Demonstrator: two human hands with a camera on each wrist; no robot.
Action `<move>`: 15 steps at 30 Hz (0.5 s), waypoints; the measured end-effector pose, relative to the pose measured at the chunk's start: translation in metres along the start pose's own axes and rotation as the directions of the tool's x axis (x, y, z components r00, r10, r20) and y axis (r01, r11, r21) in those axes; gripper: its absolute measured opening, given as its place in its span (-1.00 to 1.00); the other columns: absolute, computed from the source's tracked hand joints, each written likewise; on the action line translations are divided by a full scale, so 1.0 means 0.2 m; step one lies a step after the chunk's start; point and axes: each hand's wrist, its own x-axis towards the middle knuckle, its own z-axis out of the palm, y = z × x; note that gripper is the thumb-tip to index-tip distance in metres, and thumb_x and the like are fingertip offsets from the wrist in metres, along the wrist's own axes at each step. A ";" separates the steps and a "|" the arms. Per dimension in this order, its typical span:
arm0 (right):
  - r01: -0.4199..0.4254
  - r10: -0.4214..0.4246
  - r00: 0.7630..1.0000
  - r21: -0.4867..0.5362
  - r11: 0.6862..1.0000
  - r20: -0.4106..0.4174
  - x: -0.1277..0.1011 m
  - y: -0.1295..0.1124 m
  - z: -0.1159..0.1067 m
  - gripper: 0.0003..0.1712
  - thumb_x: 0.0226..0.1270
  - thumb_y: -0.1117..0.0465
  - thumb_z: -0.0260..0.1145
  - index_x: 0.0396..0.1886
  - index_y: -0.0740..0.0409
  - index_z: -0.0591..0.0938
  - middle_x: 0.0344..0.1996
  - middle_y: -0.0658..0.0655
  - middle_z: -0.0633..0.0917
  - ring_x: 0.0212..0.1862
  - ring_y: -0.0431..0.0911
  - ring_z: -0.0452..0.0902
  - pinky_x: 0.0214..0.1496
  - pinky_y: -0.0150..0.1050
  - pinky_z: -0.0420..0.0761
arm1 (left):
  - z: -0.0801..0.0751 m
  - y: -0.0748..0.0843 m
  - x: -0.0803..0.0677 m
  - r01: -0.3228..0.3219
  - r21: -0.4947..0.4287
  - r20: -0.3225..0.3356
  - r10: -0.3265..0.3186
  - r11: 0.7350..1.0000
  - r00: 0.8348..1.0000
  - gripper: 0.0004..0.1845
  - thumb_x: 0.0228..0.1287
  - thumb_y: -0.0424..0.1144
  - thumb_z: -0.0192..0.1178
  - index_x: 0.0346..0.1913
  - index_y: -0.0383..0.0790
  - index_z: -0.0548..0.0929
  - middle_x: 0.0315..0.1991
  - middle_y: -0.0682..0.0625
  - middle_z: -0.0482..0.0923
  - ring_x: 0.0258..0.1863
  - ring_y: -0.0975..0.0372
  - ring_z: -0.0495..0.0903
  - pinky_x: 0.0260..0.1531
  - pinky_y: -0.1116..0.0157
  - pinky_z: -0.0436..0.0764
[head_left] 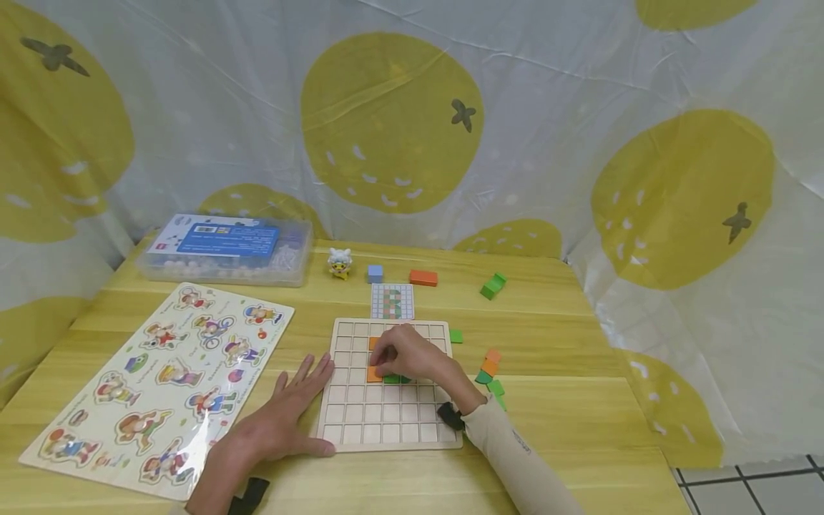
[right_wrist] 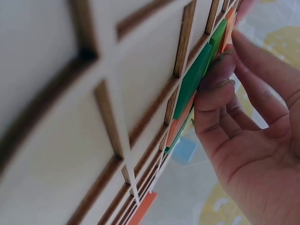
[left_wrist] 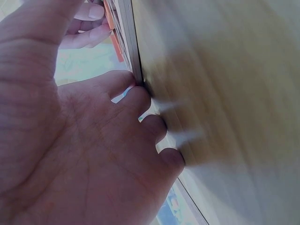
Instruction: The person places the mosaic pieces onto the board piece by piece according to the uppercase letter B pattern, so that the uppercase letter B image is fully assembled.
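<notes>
On the desk (head_left: 579,429), dead centre, the right hand (head_left: 412,357) curls over the grid board (head_left: 386,422), fingers (right_wrist: 220,75) pressing a green tile (right_wrist: 194,79) into a cell beside an orange tile (head_left: 374,374). Over at nine o'clock of the board, the left hand (head_left: 277,422) lies flat, fingers spread and straight, braced against the board's edge and holding nothing. That tile looks thin, stiff and light, probably painted wood and a touch slick; I'd pinch it by its side edges. Spare tiles (head_left: 491,372) wait at three o'clock, a pattern card (head_left: 392,301) at twelve. Hard to make out: the right palm hides the cells under it, so whether the tile sits fully flush I cannot tell. Left wrist view is blurred.
</notes>
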 end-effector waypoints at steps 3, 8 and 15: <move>-0.013 0.013 1.000 0.004 1.000 0.006 0.00 0.00 0.01 -0.84 0.20 0.37 0.66 -0.24 0.22 0.85 -0.33 0.06 0.81 -0.37 -0.31 0.64 -0.29 -0.46 0.68 | 0.00 0.00 0.00 -0.001 -0.001 0.003 0.001 1.000 1.000 0.43 -0.09 0.08 0.72 0.73 -0.35 0.05 0.77 -0.24 -0.17 0.73 -0.27 -0.33 0.61 -0.39 -0.39; -0.022 0.022 1.000 -0.038 0.999 0.006 0.00 0.00 0.02 -0.80 0.16 0.33 0.70 -0.25 0.21 0.84 -0.32 0.03 0.77 -0.37 -0.35 0.59 -0.30 -0.48 0.67 | 0.00 0.00 0.00 -0.003 0.001 0.002 0.003 1.000 1.000 0.43 -0.09 0.09 0.72 0.73 -0.35 0.05 0.77 -0.24 -0.17 0.73 -0.27 -0.33 0.61 -0.39 -0.40; -0.018 0.018 1.000 -0.062 0.998 0.006 0.00 -0.01 0.01 -0.82 0.16 0.34 0.70 -0.26 0.21 0.85 -0.32 0.05 0.78 -0.37 -0.33 0.57 -0.30 -0.48 0.65 | 0.00 -0.01 0.00 -0.009 0.003 0.001 0.009 1.000 1.000 0.42 -0.08 0.09 0.71 0.73 -0.36 0.05 0.77 -0.26 -0.17 0.72 -0.29 -0.32 0.61 -0.40 -0.39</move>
